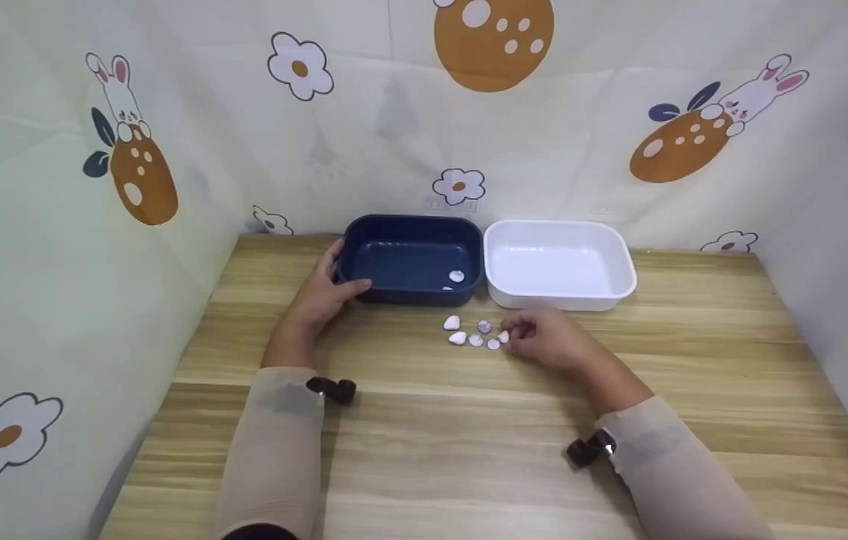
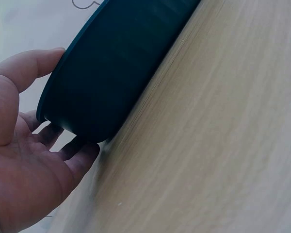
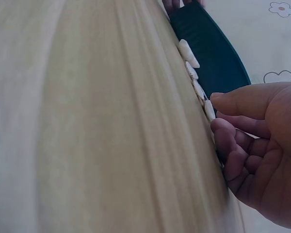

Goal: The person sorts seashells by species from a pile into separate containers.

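My left hand (image 1: pixel 321 294) grips the left end of a dark blue rectangular box (image 1: pixel 409 296), thumb over the front rim and fingers round the end. In the left wrist view, its fingertips (image 2: pixel 89 153) reach under the box's lower edge. Inside the box lies a small white round piece (image 1: pixel 456 276), with part of another near the front wall. In front of the boxes, several small white shell-like pieces (image 1: pixel 458 338) are spread on the table. My right hand (image 1: pixel 548 337) pinches the rightmost white shell-like piece (image 3: pixel 209 110) between thumb and fingertips, low at the tabletop.
A white rectangular box (image 1: pixel 559 301) stands right beside the dark blue one, at the back of the wood-grain table (image 1: pixel 454 450). A patterned cloth (image 1: pixel 379 135) hangs behind the boxes and along both sides. Each sleeve carries a small black wrist camera (image 1: pixel 332 388).
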Action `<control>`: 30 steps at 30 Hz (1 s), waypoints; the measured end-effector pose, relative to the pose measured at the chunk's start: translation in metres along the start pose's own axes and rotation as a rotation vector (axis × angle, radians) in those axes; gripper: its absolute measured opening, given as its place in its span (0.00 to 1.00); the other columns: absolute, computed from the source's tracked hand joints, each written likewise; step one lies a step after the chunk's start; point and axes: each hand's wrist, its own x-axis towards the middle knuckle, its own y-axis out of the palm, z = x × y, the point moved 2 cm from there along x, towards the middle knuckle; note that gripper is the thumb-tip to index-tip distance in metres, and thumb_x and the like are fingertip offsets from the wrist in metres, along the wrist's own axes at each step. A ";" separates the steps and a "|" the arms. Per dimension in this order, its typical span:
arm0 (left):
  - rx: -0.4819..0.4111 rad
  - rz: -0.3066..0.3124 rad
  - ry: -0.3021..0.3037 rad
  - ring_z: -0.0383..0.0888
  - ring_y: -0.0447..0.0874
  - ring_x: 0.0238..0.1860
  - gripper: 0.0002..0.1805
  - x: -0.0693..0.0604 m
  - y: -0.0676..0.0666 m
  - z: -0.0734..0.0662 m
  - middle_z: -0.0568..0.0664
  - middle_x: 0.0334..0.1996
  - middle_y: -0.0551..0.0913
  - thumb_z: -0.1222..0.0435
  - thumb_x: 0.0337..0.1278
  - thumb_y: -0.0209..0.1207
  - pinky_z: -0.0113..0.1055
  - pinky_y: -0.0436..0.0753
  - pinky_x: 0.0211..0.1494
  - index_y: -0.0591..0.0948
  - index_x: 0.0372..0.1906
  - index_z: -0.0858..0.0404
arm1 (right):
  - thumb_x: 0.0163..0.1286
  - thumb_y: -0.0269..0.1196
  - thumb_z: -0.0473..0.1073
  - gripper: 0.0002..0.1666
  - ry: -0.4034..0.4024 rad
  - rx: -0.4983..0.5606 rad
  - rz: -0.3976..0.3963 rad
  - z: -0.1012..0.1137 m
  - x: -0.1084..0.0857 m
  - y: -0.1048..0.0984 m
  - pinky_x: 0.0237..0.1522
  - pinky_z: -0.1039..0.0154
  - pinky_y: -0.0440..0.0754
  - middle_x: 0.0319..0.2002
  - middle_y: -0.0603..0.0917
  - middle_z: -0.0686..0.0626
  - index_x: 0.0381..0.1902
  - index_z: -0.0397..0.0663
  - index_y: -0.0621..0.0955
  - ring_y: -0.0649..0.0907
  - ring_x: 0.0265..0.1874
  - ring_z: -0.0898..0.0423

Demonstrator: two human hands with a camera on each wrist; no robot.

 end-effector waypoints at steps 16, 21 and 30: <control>-0.048 0.013 0.013 0.52 0.53 0.87 0.59 -0.001 -0.001 0.002 0.53 0.88 0.53 0.64 0.61 0.73 0.46 0.54 0.90 0.49 0.89 0.48 | 0.65 0.72 0.36 0.13 0.006 -0.031 -0.026 -0.004 0.003 0.007 0.41 0.66 0.81 0.37 0.88 0.49 0.47 0.47 0.90 0.82 0.37 0.58; -0.056 0.014 0.012 0.53 0.52 0.88 0.59 0.000 0.000 0.002 0.52 0.89 0.52 0.65 0.61 0.73 0.47 0.53 0.90 0.49 0.89 0.46 | 0.64 0.72 0.35 0.13 0.004 -0.016 -0.018 -0.003 0.003 0.007 0.41 0.66 0.81 0.36 0.87 0.50 0.47 0.46 0.90 0.82 0.37 0.58; -0.071 0.012 0.018 0.53 0.53 0.87 0.59 0.001 0.002 0.001 0.52 0.89 0.52 0.66 0.60 0.73 0.46 0.55 0.90 0.50 0.89 0.47 | 0.65 0.72 0.35 0.12 0.007 -0.039 -0.030 -0.003 0.002 0.006 0.41 0.67 0.80 0.36 0.87 0.51 0.46 0.48 0.90 0.81 0.36 0.59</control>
